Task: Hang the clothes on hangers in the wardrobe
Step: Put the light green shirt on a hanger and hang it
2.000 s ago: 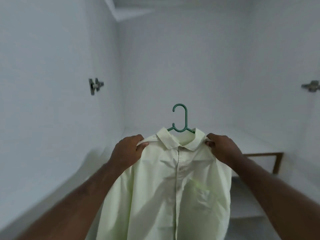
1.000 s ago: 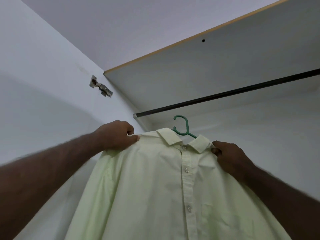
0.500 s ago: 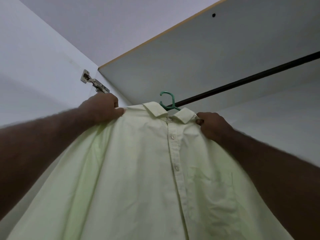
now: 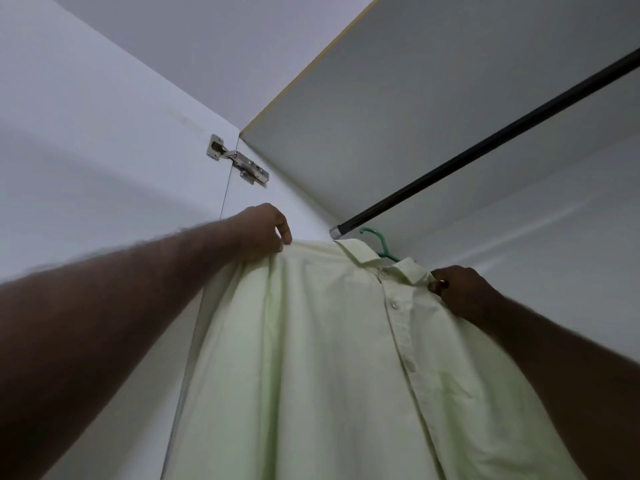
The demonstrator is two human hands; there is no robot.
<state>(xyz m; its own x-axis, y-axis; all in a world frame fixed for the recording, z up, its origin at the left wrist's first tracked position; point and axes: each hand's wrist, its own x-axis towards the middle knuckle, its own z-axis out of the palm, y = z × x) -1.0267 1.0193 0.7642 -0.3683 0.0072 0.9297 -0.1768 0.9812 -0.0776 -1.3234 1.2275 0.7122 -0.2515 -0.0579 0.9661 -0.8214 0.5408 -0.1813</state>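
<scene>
A pale green buttoned shirt (image 4: 329, 358) hangs on a green plastic hanger (image 4: 380, 245), whose hook sits at the left end of the dark wardrobe rail (image 4: 485, 147). Whether the hook rests over the rail I cannot tell. My left hand (image 4: 263, 233) pinches the shirt's left shoulder. My right hand (image 4: 460, 292) grips the right shoulder just beside the collar. The hanger's arms are hidden inside the shirt.
The wardrobe's top panel (image 4: 433, 81) runs just above the rail. A metal door hinge (image 4: 239, 164) sits on the white side wall (image 4: 104, 150) at the left. The rail stretches bare toward the upper right.
Both hands have carried the shirt and hanger to the right and inward, toward the rail's left end. The hook now lies just under the rail's end cap.
</scene>
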